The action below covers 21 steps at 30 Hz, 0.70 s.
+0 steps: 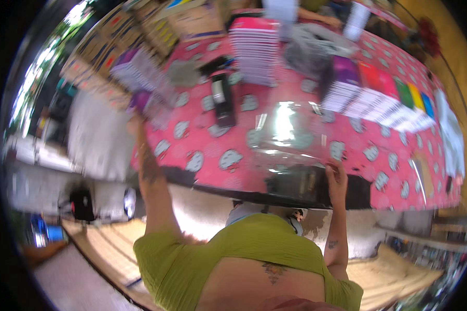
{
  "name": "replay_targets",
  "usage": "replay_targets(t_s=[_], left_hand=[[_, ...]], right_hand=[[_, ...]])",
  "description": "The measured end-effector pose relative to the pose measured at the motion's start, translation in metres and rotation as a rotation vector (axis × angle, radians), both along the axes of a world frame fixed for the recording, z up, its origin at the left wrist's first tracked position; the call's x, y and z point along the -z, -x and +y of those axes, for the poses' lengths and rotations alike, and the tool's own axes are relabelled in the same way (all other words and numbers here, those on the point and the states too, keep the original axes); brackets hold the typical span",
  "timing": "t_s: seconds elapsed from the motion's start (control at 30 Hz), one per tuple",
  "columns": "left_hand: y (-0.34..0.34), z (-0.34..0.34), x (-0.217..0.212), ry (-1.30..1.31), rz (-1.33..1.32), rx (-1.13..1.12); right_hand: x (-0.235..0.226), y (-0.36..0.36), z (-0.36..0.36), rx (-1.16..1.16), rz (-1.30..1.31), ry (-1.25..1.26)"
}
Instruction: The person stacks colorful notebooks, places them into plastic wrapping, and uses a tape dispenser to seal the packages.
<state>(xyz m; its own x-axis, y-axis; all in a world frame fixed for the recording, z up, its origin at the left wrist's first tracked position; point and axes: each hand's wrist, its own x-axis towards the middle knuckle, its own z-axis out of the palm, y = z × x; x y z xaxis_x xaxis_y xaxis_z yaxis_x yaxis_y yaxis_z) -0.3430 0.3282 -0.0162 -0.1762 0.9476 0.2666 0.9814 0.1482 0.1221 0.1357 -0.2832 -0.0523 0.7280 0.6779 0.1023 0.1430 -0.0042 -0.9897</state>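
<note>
My left hand point(136, 118) reaches to the table's left edge and meets a purple-covered notebook point(141, 99) there. Motion smears its fingers, so their grip is unclear. Just beyond stands a stack of purple notebooks point(132, 67), partly in clear wrapping. Close to the table's near edge, my right hand point(337, 176) has its fingers curled at the border of a clear plastic bag point(290, 132). The bag lies flat and shiny, its lower part over the black edge of the tablecloth.
A tall stack of pink-topped notebooks point(254, 52) stands at the back. Rows of notebooks with coloured covers point(381, 85) fill the right side. A black tape dispenser point(223, 101) and a crumpled plastic bag point(316, 49) lie on the pink tablecloth point(192, 140). Cardboard boxes point(106, 39) stand far left.
</note>
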Motion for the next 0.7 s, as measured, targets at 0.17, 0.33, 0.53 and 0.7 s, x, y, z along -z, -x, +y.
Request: replay_targets(t_s=[0.17,0.33,0.53,0.7], left_hand=[[-0.099,-0.131,0.019,-0.656,-0.682,0.165],[-0.247,-0.279,-0.028,-0.501,-0.786,0.595],[-0.424,-0.430,-0.086,-0.414,-0.708,1.242],[-0.602,-0.525,-0.117,-0.373,-0.631,1.781]], right_hand=[[-0.023,-0.082,-0.055,0.240,-0.423,0.195],[-0.055,-0.234,-0.083,0.440,-0.812,0.179],[-0.089,-0.398,-0.088,0.679,-1.016,0.541],[-0.103,-0.466,-0.097,0.627,-1.059,0.818]])
